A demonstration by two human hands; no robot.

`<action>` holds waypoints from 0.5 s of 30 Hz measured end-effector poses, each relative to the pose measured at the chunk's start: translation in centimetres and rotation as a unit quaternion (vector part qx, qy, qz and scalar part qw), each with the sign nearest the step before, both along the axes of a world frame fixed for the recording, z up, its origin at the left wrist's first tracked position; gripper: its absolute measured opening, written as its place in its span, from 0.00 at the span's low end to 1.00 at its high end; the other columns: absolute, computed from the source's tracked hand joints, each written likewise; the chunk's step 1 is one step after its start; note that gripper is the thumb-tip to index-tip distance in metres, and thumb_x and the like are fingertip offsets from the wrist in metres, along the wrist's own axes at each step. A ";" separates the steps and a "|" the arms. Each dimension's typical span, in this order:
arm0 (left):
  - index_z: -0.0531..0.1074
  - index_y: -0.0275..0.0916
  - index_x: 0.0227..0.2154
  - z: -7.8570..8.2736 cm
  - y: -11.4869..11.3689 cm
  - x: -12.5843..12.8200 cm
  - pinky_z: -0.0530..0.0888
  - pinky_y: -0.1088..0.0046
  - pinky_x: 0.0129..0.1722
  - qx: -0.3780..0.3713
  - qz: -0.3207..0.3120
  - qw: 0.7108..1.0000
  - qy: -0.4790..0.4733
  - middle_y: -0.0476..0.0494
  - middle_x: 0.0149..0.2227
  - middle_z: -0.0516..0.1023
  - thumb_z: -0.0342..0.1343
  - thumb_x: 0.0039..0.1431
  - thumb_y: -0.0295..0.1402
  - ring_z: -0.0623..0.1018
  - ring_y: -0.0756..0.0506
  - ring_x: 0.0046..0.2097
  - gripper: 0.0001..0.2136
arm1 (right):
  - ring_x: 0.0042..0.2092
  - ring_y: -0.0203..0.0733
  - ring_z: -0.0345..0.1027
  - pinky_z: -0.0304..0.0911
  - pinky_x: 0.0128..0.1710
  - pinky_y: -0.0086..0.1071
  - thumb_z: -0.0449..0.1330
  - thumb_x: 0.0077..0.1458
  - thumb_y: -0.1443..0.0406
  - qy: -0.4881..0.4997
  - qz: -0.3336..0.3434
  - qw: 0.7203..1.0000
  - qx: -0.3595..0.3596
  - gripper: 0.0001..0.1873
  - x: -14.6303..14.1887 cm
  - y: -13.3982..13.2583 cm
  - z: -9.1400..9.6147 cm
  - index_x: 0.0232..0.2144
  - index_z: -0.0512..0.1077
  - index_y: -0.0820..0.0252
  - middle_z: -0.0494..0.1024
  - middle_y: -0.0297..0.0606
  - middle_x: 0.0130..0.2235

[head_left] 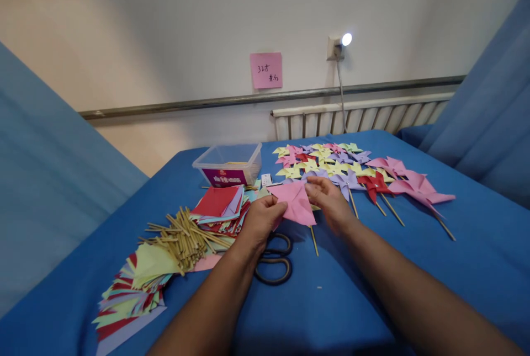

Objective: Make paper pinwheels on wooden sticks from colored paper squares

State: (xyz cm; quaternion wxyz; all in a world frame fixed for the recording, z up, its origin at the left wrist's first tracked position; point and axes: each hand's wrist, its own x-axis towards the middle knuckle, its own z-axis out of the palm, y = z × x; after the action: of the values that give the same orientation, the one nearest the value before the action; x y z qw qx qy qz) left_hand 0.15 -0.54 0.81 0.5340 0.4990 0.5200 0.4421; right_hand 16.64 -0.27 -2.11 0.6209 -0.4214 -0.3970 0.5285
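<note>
A pink paper square (297,204) with creases or cuts towards its middle is held above the blue table. My left hand (263,218) pinches its left side between thumb and fingers. At the paper's upper right edge, my right hand (329,201) has its fingers curled and pressed to the sheet. Black scissor handles (275,270) lie below my left hand, the blades hidden. A thin stick (314,241) shows under the paper; its upper part is covered. Behind my right hand lie several finished paper pinwheels, among them a red pinwheel (375,184) on a stick.
To the left are a heap of wooden sticks (186,240), a stack of coloured paper squares (217,201) and a fan of more paper (132,295). A clear plastic box (227,163) stands behind them. A large pink pinwheel (420,187) lies at the right.
</note>
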 end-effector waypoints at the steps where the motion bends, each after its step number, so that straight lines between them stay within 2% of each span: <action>1: 0.64 0.39 0.15 0.3 -0.1 0.0 0.53 0.76 0.20 0.004 -0.016 1.000 0.016 0.54 0.16 0.63 0.63 0.40 0.37 0.59 0.54 0.19 0.13 | 0.39 0.44 0.73 0.67 0.40 0.38 0.70 0.43 0.55 -0.001 0.031 1.000 -0.001 0.24 0.1 0.0 0.1 0.42 0.70 0.55 0.77 0.36 0.35; 3: 0.64 0.38 0.15 0.7 -0.3 -0.1 0.53 0.76 0.20 0.017 -0.044 0.997 0.053 0.54 0.16 0.62 0.62 0.41 0.37 0.58 0.54 0.20 0.12 | 0.35 0.43 0.73 0.68 0.38 0.38 0.71 0.40 0.57 -0.016 0.086 0.996 0.000 0.26 0.2 -0.2 0.3 0.42 0.71 0.56 0.77 0.35 0.32; 6: 0.65 0.38 0.15 1.0 -0.4 -0.3 0.52 0.76 0.21 0.041 -0.088 0.990 0.107 0.55 0.17 0.60 0.61 0.41 0.35 0.57 0.54 0.21 0.11 | 0.34 0.43 0.73 0.68 0.37 0.38 0.72 0.37 0.61 -0.057 0.122 0.991 -0.002 0.26 0.1 -0.4 0.3 0.40 0.72 0.58 0.79 0.37 0.35; 10: 0.66 0.37 0.16 0.9 -0.1 -0.5 0.53 0.76 0.22 0.044 -0.127 0.982 0.136 0.55 0.18 0.60 0.61 0.41 0.36 0.57 0.54 0.23 0.11 | 0.34 0.40 0.72 0.68 0.35 0.34 0.71 0.35 0.65 -0.111 0.124 0.986 0.014 0.20 0.1 -0.5 0.3 0.36 0.74 0.57 0.79 0.34 0.36; 13: 0.68 0.36 0.17 0.4 0.1 -0.6 0.55 0.76 0.23 0.048 -0.122 0.982 0.134 0.54 0.19 0.63 0.62 0.42 0.35 0.60 0.54 0.23 0.10 | 0.31 0.39 0.71 0.67 0.31 0.33 0.71 0.36 0.65 -0.115 0.122 0.986 0.010 0.19 -0.1 -0.4 0.1 0.35 0.75 0.57 0.78 0.34 0.32; 15: 0.70 0.36 0.19 -0.1 0.3 -0.5 0.58 0.76 0.24 0.052 -0.101 0.987 0.115 0.53 0.21 0.67 0.62 0.43 0.35 0.63 0.53 0.24 0.09 | 0.30 0.39 0.71 0.67 0.31 0.33 0.71 0.36 0.64 -0.098 0.089 0.991 0.010 0.19 -0.5 -0.3 -0.2 0.35 0.74 0.58 0.78 0.34 0.31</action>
State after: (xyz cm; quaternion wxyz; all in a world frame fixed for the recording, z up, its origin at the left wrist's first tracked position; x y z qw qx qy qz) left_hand -0.40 -0.25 0.68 0.4861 0.6231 0.5014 0.3522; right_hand 16.11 -0.59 -2.32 0.5336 -0.4283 -0.4970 0.5338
